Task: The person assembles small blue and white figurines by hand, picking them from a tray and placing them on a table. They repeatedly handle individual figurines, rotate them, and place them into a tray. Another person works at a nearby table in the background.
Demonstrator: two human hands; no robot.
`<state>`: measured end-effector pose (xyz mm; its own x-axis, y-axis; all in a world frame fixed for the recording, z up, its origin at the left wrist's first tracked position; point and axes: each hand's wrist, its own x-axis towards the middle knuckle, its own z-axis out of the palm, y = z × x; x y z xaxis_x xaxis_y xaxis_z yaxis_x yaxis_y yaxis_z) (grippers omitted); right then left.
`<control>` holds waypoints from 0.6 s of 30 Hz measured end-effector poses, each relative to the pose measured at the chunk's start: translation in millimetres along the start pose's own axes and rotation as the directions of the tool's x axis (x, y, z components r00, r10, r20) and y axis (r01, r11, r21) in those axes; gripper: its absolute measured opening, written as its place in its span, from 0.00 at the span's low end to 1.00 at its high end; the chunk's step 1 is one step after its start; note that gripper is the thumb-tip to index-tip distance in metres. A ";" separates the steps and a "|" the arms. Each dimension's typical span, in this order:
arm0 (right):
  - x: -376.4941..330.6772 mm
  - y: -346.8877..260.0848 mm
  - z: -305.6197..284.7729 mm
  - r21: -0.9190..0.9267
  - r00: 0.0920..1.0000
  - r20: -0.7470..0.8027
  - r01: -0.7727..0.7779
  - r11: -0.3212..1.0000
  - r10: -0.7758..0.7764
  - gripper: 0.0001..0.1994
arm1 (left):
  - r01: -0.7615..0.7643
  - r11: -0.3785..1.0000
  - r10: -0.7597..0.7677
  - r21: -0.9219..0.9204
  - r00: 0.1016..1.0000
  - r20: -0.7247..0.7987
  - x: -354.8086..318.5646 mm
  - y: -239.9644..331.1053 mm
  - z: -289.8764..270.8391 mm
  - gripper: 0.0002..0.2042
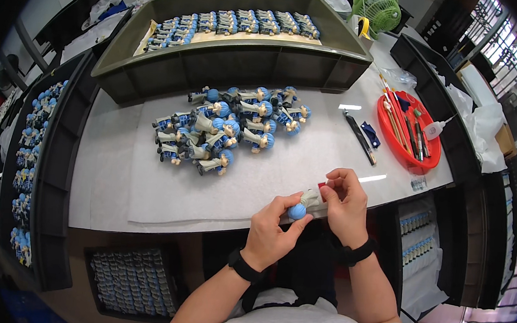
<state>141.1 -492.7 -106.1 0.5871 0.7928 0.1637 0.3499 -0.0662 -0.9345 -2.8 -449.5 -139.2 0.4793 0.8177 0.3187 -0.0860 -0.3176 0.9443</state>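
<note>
Near the table's front edge, my left hand (272, 230) pinches a small figurine (308, 199) by its blue-capped head, between thumb and fingers. The figurine lies tilted, its pale body toward my other hand. My right hand (348, 209) is closed on a small red flat piece (322, 190), held right by the figurine's pale end. Whether the red piece touches the figurine I cannot tell. Further back on the white sheet lies a heap of similar blue-and-white figurines (215, 126), jumbled on their sides.
A big dark green crate (218, 64) with rows of figurines stands behind the heap. To the right are a red basket (409, 162) of brushes, a black pen-like tool (358, 137) and a green fan (377, 10). Dark crates flank the table, one full of figurines (26, 170) at left.
</note>
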 end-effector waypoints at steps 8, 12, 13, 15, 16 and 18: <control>-3.8 -6.5 6.9 -0.086 0.998 0.015 0.068 0.994 -0.067 0.10 | -0.028 1.000 0.029 0.013 0.999 -0.019 1.7 -0.9 1.9 0.15; -4.1 -12.9 5.6 -0.050 0.994 0.017 0.105 0.993 -0.105 0.09 | -0.031 0.999 0.031 0.023 0.999 -0.020 0.8 -0.1 0.6 0.15; -6.8 -13.2 6.5 -0.033 0.991 0.029 0.133 0.991 -0.132 0.08 | -0.034 0.999 0.034 0.031 0.999 -0.015 0.1 0.0 1.2 0.15; -2.3 -7.1 7.8 -0.077 0.993 0.027 0.116 0.990 -0.114 0.08 | -0.037 0.999 0.037 0.028 0.999 -0.026 1.1 -0.5 3.0 0.15; 1.7 -6.6 5.0 -0.089 0.996 0.011 0.089 0.992 -0.088 0.08 | -0.040 0.999 0.041 0.027 0.999 -0.033 1.8 -0.2 3.2 0.15; 5.7 -9.5 -0.2 -0.056 0.999 -0.007 0.031 0.998 -0.031 0.08 | -0.041 0.998 0.043 0.037 0.999 -0.034 0.5 0.7 2.9 0.15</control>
<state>141.3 -487.6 -96.2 0.5812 0.7901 0.1948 0.4077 -0.0755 -0.9100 -0.1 -450.7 -138.6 0.4451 0.8194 0.3613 -0.0735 -0.3687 0.9266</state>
